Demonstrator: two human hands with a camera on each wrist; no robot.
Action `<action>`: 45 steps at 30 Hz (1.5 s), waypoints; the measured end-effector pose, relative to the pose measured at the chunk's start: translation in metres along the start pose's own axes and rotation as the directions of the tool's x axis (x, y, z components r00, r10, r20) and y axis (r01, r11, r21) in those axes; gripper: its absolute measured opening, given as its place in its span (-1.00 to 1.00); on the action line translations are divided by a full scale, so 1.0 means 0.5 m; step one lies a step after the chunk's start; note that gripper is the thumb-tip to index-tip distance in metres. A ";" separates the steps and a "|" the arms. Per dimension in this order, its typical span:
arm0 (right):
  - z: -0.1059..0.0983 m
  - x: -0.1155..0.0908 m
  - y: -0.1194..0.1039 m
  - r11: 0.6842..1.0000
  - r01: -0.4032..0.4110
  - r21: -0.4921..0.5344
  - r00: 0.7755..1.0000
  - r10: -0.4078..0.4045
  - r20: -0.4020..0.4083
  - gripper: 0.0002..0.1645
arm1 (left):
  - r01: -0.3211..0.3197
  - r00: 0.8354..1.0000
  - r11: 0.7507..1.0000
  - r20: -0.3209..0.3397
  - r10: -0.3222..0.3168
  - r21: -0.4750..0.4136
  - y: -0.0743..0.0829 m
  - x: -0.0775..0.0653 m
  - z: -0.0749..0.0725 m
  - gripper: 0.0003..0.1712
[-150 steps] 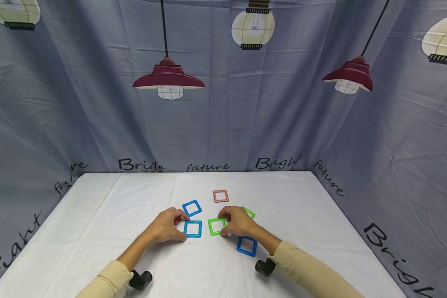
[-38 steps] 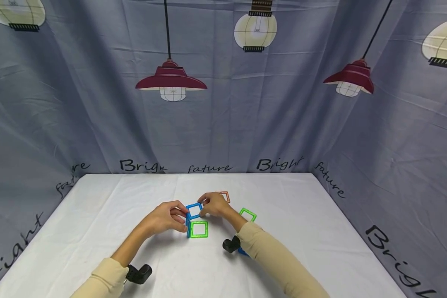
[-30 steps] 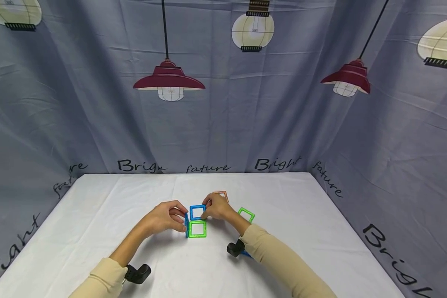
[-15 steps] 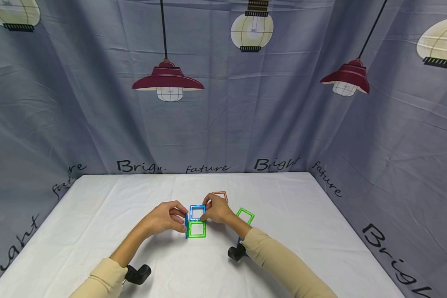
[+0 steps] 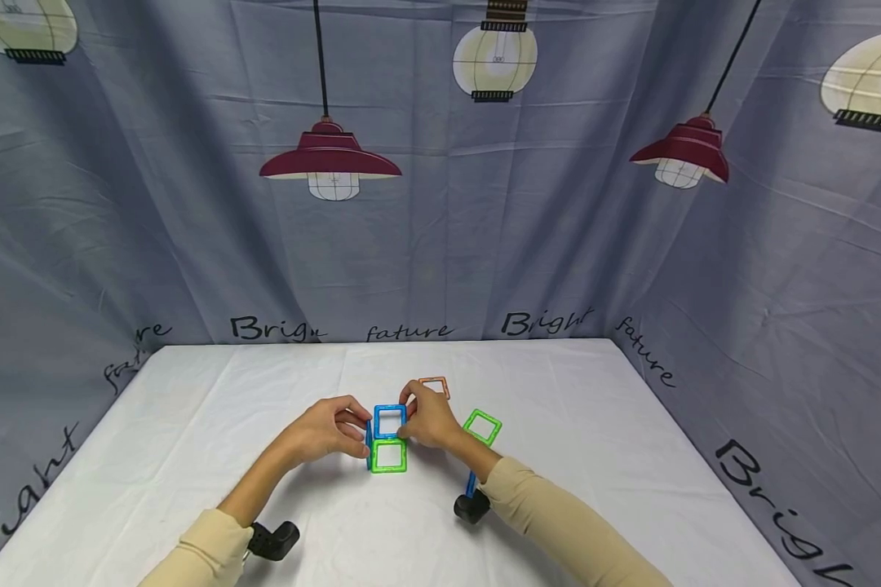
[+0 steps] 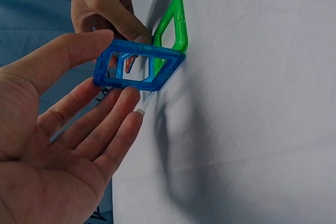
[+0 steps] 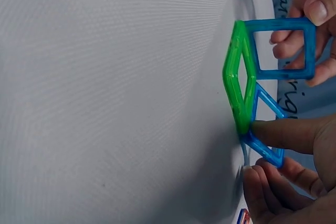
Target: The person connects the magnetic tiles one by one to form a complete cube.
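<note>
In the head view my left hand (image 5: 330, 428) pinches a blue square magnetic tile (image 5: 369, 448) by its edges, and the tile stands on edge. In the right wrist view that blue tile (image 7: 278, 24) rises from one side of a green square magnetic tile (image 7: 229, 72), which lies flat on the cloth. My right hand (image 5: 431, 417) pinches a second blue tile (image 5: 390, 408) between thumb and fingers at its right side. This tile is raised at the far edge of the green tile (image 5: 389, 470). Its lower edge meets the green frame in the right wrist view.
An orange tile (image 5: 446, 388) lies behind my right hand, partly covered. Another green tile (image 5: 495, 429) lies beside my right wrist. A further blue tile (image 5: 471, 484) is mostly hidden under the right forearm. A white cloth covers the table (image 5: 250, 391); a grey printed curtain hangs behind.
Since five seconds ago the green tile has joined the left blue tile, now upright. My right hand has switched to the second blue tile, straightened it and brought it against the green tile's far edge.
</note>
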State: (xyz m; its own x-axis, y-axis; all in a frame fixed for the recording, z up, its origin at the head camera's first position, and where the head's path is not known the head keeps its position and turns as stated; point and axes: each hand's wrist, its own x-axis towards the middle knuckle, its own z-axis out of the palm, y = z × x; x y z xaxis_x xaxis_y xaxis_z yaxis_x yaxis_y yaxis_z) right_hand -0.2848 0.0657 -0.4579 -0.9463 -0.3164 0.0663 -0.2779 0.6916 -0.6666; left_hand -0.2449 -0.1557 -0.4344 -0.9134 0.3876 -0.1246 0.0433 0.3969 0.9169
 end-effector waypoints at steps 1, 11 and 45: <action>0.001 0.000 0.000 1.000 0.007 -0.006 1.000 -0.007 -0.004 -0.48 | -0.001 1.000 1.000 0.000 0.001 -0.001 0.000 0.000 0.000 -0.36; 0.004 0.000 0.001 1.000 0.012 -0.018 1.000 -0.013 -0.025 -0.49 | 0.015 1.000 0.999 -0.006 -0.015 0.031 0.002 0.000 -0.002 -0.37; -0.047 -0.028 -0.014 0.982 -0.008 0.190 1.000 0.010 -0.009 -0.93 | 0.032 0.999 0.995 -0.046 -0.028 0.098 0.001 -0.006 0.008 -0.19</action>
State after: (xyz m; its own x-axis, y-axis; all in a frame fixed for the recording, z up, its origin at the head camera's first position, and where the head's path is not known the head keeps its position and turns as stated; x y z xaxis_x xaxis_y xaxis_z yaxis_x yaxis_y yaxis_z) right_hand -0.2737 0.0805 -0.4369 -0.9504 -0.3040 0.0665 -0.2342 0.5580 -0.7961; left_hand -0.2406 -0.1530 -0.4351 -0.9320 0.3374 -0.1323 0.0535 0.4892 0.8706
